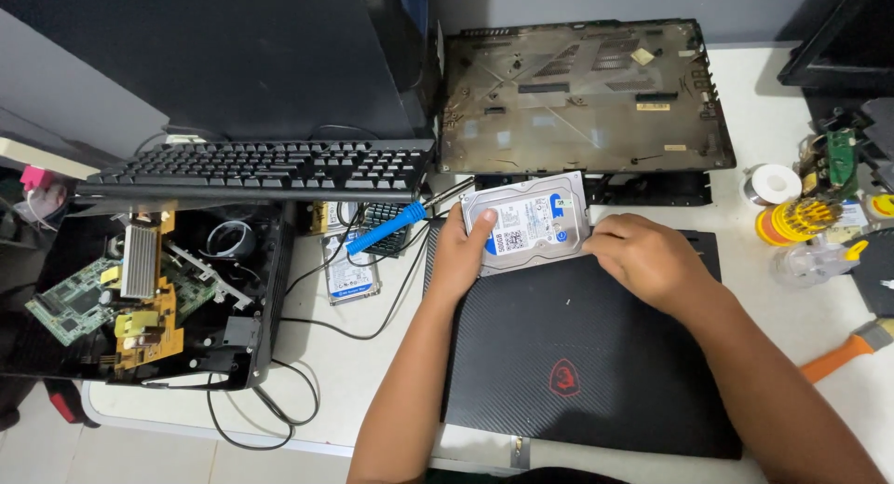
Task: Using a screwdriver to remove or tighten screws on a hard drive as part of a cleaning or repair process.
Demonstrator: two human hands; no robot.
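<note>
Our left hand (458, 253) has its fingers wrapped round the left edge of the hard drive (528, 221), thumb pressed on its label. Our right hand (643, 260) grips the drive's right edge, fingers curled, knuckles up. Both forearms reach in from below. The drive lies tilted on the far edge of the closed black laptop (577, 354) on the bench (345, 354). A blue-handled soldering iron (386, 228) lies just left, near a keyboard (261, 167).

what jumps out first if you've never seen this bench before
Both hands, left hand and right hand, hold a silver hard drive over a closed black laptop at centre. Behind it lies a bare laptop bottom cover; at left, an opened case of circuit boards.
</note>
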